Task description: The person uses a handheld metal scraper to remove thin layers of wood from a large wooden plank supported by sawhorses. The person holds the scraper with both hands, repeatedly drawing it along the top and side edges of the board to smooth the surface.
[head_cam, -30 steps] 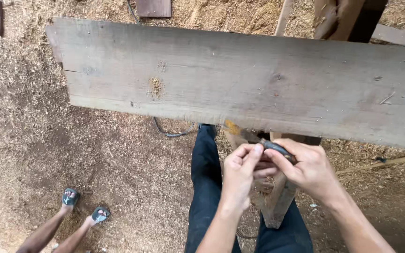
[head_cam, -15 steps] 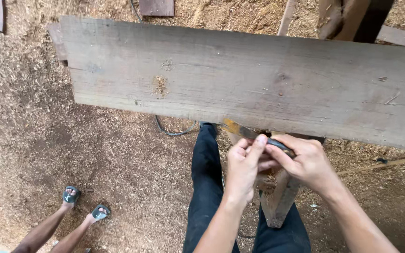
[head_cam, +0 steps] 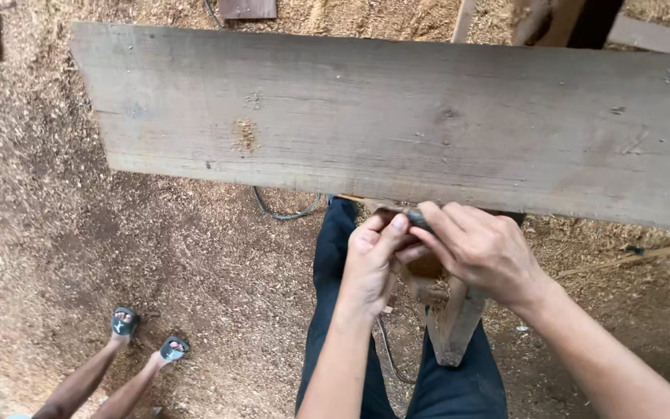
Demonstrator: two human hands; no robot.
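A wide grey wooden plank (head_cam: 397, 116) lies across the view in front of me. Just below its near edge, both my hands meet around a small dark tool (head_cam: 417, 219). My right hand (head_cam: 481, 250) grips it from the right, fingers curled over it. My left hand (head_cam: 372, 260) pinches its left end with thumb and fingers. Most of the tool is hidden by the fingers. Under the hands stands a wooden post (head_cam: 453, 318) between my legs in dark trousers (head_cam: 335, 271).
The ground is covered with sawdust (head_cam: 157, 256). A dark cable (head_cam: 281, 211) runs under the plank. Another person's legs in sandals (head_cam: 145, 337) stand at the lower left. Wooden pieces (head_cam: 248, 8) lie beyond the plank.
My hands with the tool have moved up closer to the plank's near edge. The view has shifted a little to the left.
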